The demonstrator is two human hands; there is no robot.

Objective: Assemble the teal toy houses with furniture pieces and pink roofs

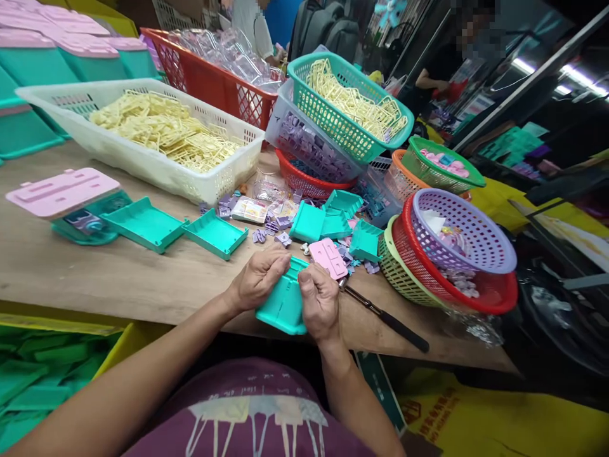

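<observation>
Box (280, 304), teal, sits between left grip (261, 278) and right grip (322, 301) (both clenched on its edges).

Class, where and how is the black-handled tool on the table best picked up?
Probably by its black handle, from above and the near right: that part is thickest and points toward the near edge of the table, while the shaft's far end lies beside the pink plate.

A plum shirt (285, 371) has white lettering (259, 388) above pastel long-legged shapes (259, 412).
</observation>
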